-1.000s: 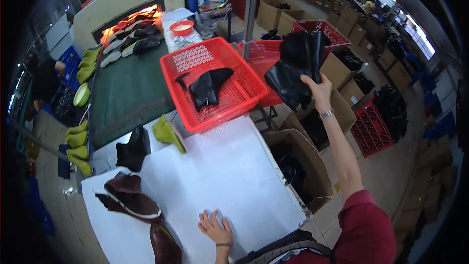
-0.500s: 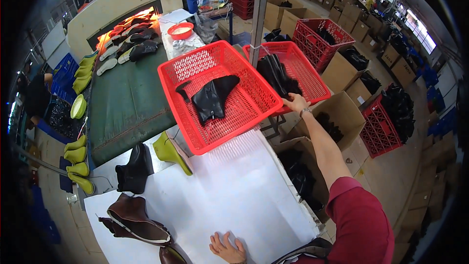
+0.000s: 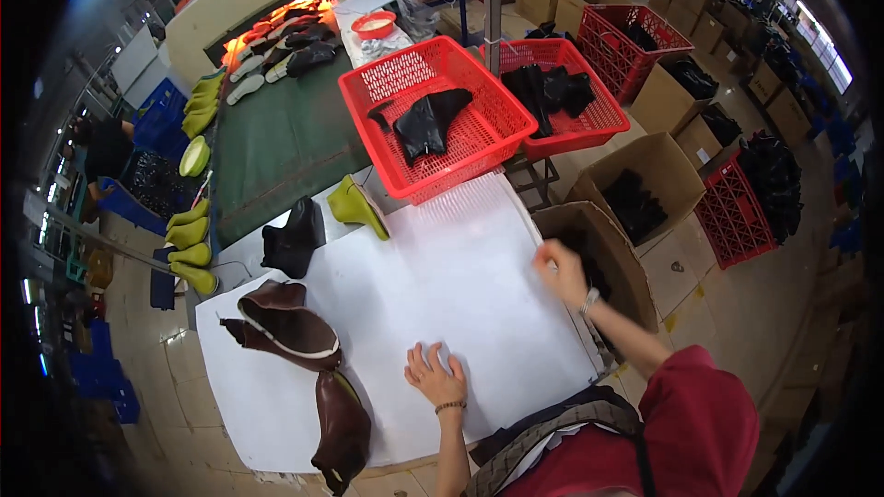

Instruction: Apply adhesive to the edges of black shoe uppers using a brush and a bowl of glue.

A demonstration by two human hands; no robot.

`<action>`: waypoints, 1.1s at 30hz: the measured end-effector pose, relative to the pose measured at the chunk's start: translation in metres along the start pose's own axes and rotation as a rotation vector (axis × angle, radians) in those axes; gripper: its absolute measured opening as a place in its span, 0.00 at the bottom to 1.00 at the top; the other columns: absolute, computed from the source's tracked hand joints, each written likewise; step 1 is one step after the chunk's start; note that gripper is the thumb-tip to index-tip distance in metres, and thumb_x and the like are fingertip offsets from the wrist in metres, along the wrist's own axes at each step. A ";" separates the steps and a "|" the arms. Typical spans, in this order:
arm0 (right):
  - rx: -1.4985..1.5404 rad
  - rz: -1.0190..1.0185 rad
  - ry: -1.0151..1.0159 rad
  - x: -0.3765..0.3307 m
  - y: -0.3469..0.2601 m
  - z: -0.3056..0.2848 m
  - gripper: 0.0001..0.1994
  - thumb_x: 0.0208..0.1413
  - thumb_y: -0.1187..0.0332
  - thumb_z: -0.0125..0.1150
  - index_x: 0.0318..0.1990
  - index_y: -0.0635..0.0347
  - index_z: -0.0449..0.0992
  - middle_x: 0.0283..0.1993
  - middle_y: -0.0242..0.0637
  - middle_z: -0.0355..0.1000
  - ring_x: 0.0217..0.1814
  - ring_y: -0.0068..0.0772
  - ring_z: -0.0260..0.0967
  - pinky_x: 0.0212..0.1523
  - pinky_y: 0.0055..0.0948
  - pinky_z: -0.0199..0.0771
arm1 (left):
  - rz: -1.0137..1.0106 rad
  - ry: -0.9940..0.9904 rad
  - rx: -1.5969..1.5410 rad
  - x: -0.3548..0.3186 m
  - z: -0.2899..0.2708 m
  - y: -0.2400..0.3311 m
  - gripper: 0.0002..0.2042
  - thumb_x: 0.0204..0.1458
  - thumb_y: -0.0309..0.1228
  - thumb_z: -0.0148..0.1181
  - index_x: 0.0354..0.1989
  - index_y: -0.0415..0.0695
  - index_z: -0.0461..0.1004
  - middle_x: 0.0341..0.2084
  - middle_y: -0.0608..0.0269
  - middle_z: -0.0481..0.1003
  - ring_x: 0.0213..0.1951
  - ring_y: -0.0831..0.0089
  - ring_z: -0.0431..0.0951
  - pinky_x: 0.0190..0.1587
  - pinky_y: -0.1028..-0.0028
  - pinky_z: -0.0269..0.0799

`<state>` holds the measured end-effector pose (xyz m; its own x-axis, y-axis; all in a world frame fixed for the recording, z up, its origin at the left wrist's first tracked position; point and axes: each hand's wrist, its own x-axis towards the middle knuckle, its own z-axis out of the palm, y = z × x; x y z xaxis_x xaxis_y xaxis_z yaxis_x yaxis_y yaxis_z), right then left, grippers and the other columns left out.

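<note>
My left hand (image 3: pixel 436 375) lies on the white table sheet (image 3: pixel 460 276) with its fingers spread and nothing in it. Over the sheet's right edge hovers my right hand (image 3: pixel 562 274), its fingers loosely curled, slightly blurred, with nothing visible in them. To the left of my hands are an open brown boot upper (image 3: pixel 285 320) with a pale edge and a second brown boot (image 3: pixel 343 419). Behind them stand a black boot (image 3: pixel 293 237) and a yellow-green shoe last (image 3: pixel 357 204). A red basket (image 3: pixel 368 83) holds a black boot upper (image 3: pixel 431 124); the red basket behind it (image 3: pixel 612 124) holds black uppers (image 3: pixel 543 92).
Open cardboard boxes (image 3: pixel 677 161) with black pieces and a red crate (image 3: pixel 732 221) stand on the right. A metal post (image 3: pixel 492 9) rises between the baskets. Beyond the table, a green conveyor belt (image 3: pixel 276 143) leads from a glowing oven (image 3: pixel 276 18). A person (image 3: pixel 106 152) is at far left.
My right hand has left the black upper in the rear basket and come back toward me. That upper stays in the basket. My left hand still lies on the sheet; the view has shifted.
</note>
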<state>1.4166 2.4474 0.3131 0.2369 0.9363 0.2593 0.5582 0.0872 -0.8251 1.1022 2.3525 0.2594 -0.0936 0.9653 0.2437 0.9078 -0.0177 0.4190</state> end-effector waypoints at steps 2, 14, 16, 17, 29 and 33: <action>0.060 0.053 -0.170 -0.068 -0.035 0.019 0.06 0.57 0.68 0.64 0.37 0.58 0.74 0.30 0.41 0.75 0.33 0.39 0.76 0.37 0.36 0.74 | 0.031 0.038 0.010 -0.005 0.001 -0.002 0.18 0.52 0.35 0.60 0.53 0.50 0.74 0.63 0.50 0.64 0.67 0.49 0.59 0.69 0.46 0.47; 0.187 -0.372 -0.737 -0.237 -0.138 -0.030 0.07 0.65 0.66 0.59 0.40 0.58 0.70 0.23 0.37 0.75 0.24 0.40 0.76 0.26 0.35 0.73 | -0.147 0.253 -0.542 -0.146 -0.115 -0.003 0.14 0.53 0.17 0.57 0.47 0.39 0.78 0.42 0.53 0.80 0.46 0.58 0.81 0.51 0.66 0.74; 0.332 -0.234 -0.719 -0.271 -0.139 -0.030 0.05 0.65 0.68 0.58 0.40 0.59 0.70 0.24 0.35 0.77 0.25 0.36 0.78 0.27 0.31 0.74 | -0.323 0.347 -0.470 -0.248 -0.136 -0.014 0.12 0.54 0.19 0.57 0.46 0.39 0.79 0.39 0.53 0.82 0.42 0.60 0.83 0.47 0.67 0.76; 0.331 -0.248 -0.711 -0.290 -0.138 -0.029 0.04 0.65 0.69 0.58 0.41 0.59 0.71 0.26 0.36 0.78 0.24 0.32 0.78 0.26 0.28 0.74 | -0.428 0.369 -0.456 -0.309 -0.140 -0.022 0.11 0.55 0.20 0.57 0.46 0.40 0.79 0.38 0.53 0.82 0.40 0.60 0.83 0.46 0.67 0.77; 0.401 -0.760 -1.406 -0.618 -0.222 0.001 0.07 0.64 0.69 0.57 0.45 0.57 0.79 0.33 0.38 0.80 0.30 0.37 0.79 0.32 0.32 0.77 | -1.503 0.598 -0.317 -0.868 -0.161 0.037 0.11 0.53 0.26 0.60 0.44 0.45 0.83 0.32 0.57 0.84 0.34 0.68 0.86 0.39 0.70 0.80; 0.443 -1.087 -1.513 -0.730 -0.259 0.053 0.09 0.58 0.77 0.56 0.42 0.55 0.79 0.37 0.41 0.78 0.34 0.49 0.77 0.32 0.39 0.76 | -1.585 0.828 -0.404 -0.925 -0.207 0.051 0.12 0.53 0.24 0.59 0.45 0.44 0.82 0.34 0.60 0.84 0.34 0.70 0.85 0.39 0.72 0.80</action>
<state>1.0571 1.7596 0.3111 -0.9496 -0.1233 0.2882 -0.3034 0.5930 -0.7459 1.1506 1.4046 0.2370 -0.9334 -0.2259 -0.2788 -0.3568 0.5016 0.7881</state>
